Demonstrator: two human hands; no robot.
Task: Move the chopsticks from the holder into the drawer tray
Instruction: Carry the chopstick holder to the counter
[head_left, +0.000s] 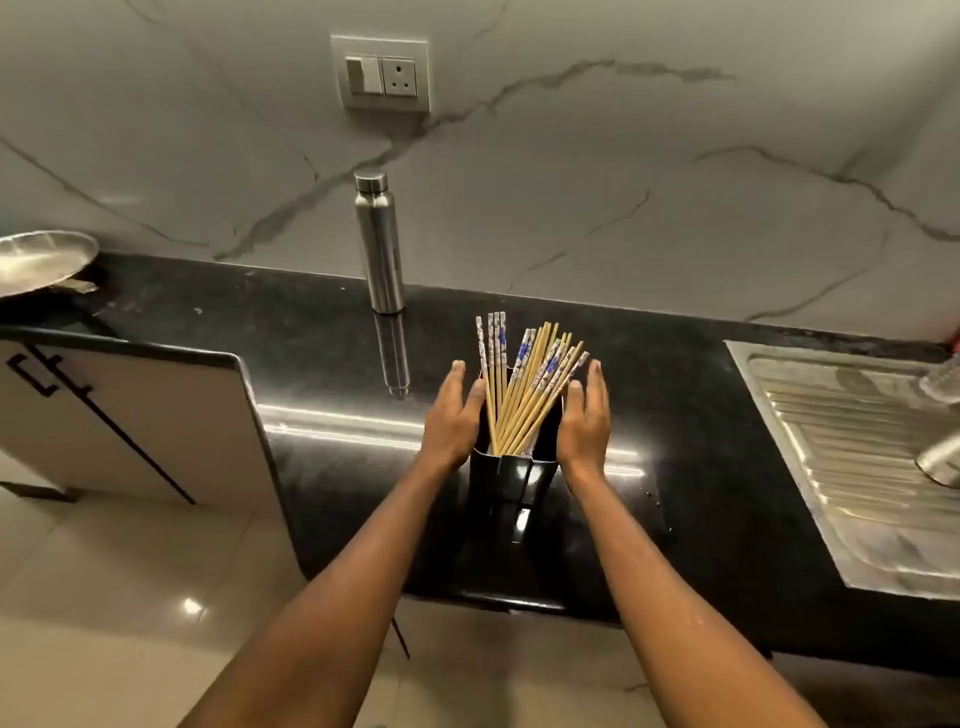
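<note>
Kitchen counter (675, 415) beneath a veined marble wall (623, 156).
The glossy black counter spans the middle, streaked with reflected light. The white marble wall with grey veins fills the top; a switch and socket plate (381, 73) sits at 12 o'clock. Steel sink drainboard (857, 457) at 3 o'clock, beige cabinet (171, 395) at 9 o'clock, shiny cream floor tiles (104, 597) at 7 o'clock.

Bare counter (649, 374) flanking the holder (511, 480) — steel bottle (382, 244) behind, sink (852, 447) far right.
</note>
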